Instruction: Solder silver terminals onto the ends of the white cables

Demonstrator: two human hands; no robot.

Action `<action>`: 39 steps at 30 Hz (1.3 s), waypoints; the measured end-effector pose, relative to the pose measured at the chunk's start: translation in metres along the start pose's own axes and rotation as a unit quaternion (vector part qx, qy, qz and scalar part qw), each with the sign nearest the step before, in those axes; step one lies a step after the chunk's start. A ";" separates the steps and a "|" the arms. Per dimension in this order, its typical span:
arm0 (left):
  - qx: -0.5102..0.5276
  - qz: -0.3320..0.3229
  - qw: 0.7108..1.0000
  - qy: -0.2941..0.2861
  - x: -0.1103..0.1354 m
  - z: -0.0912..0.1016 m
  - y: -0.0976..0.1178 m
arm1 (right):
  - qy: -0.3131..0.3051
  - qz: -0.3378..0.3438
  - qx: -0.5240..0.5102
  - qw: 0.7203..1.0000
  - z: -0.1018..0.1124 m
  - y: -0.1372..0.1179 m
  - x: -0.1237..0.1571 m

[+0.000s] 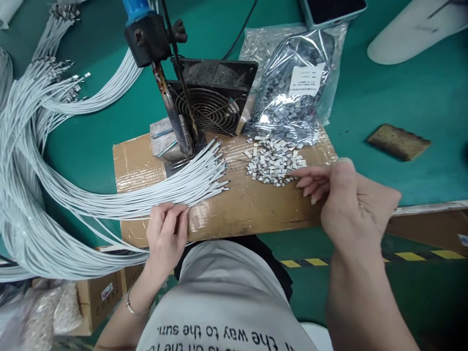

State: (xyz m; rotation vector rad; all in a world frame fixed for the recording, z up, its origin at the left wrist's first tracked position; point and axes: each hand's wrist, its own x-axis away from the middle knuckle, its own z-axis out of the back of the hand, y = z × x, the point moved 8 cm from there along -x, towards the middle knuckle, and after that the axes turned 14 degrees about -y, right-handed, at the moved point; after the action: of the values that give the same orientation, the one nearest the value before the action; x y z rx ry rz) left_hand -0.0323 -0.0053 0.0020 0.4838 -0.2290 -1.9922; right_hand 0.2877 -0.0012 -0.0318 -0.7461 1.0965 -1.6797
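My left hand (pixel 166 234) is closed, thumb and fingers pinched at the lower edge of a thick bundle of white wires (pixel 175 191), on a wire whose end I cannot make out. The bundle fans out on a cardboard sheet (pixel 219 222), its cut ends pointing right. My right hand (pixel 340 200) reaches in from the right, fingers stretched and thumb apart. Its index fingertip touches the right edge of a heap of small white and metal connectors (pixel 272 161). Above the wire ends stands a soldering iron (pixel 170 107) clamped upright, its tip by a grey block (pixel 166 139).
A black fan (pixel 208 105) stands behind the iron. Clear bags of connectors (pixel 292 92) lie behind the heap, near a phone (pixel 334 10). On the right are a brown sponge-like pad (pixel 398 141) and a white cylinder (pixel 413 34). More coiled wires (pixel 22 195) fill the left.
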 end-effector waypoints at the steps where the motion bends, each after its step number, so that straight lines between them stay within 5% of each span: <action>1: -0.001 -0.001 1.000 -0.002 -0.001 0.000 -0.001 | -0.007 0.015 0.010 1.000 0.001 -0.002 0.000; 9: 0.008 -0.055 0.997 -0.049 -0.006 0.013 0.005 | -0.078 0.102 0.098 0.987 0.000 -0.017 0.003; 12: 0.045 -0.073 0.989 -0.120 -0.011 0.018 0.010 | -0.105 0.116 0.117 0.981 -0.005 -0.020 0.003; 15: 0.113 -0.062 0.953 -0.275 -0.014 0.004 0.020 | -0.129 0.123 0.130 0.975 -0.011 -0.022 0.001; 20: 0.307 -0.035 0.860 -0.406 -0.015 -0.025 0.050 | -0.122 0.124 0.145 0.974 -0.013 -0.026 0.006; 25: 0.522 0.188 0.782 -0.285 -0.019 -0.045 0.021 | -0.059 0.025 0.038 0.997 -0.015 -0.019 0.024; 27: 0.576 0.233 0.744 -0.246 -0.016 -0.048 0.011 | -0.098 -0.030 -0.056 0.993 -0.034 -0.014 0.029; 32: 0.607 0.269 0.717 -0.213 -0.014 -0.047 0.000 | -0.182 -0.039 -0.171 0.968 -0.076 -0.024 0.032; 39: 0.626 0.263 0.706 -0.200 -0.016 -0.046 0.000 | -0.242 -0.063 -0.221 0.943 -0.096 -0.035 0.035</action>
State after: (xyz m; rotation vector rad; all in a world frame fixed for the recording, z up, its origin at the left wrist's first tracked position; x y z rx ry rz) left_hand -0.0061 0.0108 -0.0354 0.6785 -1.8472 -1.0704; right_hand 0.1802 0.0015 -0.0394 -1.4576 1.0895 -1.2511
